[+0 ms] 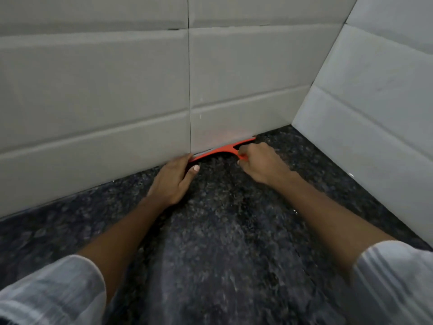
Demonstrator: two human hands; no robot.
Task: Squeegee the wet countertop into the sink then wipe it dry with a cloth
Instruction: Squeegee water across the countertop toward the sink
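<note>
reaching to the back of the countertop (222, 231), the person sets the orange squeegee (222, 150) with its blade along the seam where the dark speckled stone meets the tiled wall (117, 90). starting there probably lets one pull toward the body gather water from the whole depth of the surface. the right hand (260, 163) has its fingers curled tight round the short handle, which gives the pull. the left hand (174, 178) lies with straight fingers against the blade's left end, thumb out flat on the stone, likely to keep that end pressed down so the rubber seals evenly. both sleeves (398, 277) sit above the forearms, clear of the wet. no sink, cloth or other container is in view, so nothing can be said of contents. the surface looks streaked, though blur makes wetness hard to judge.
</note>
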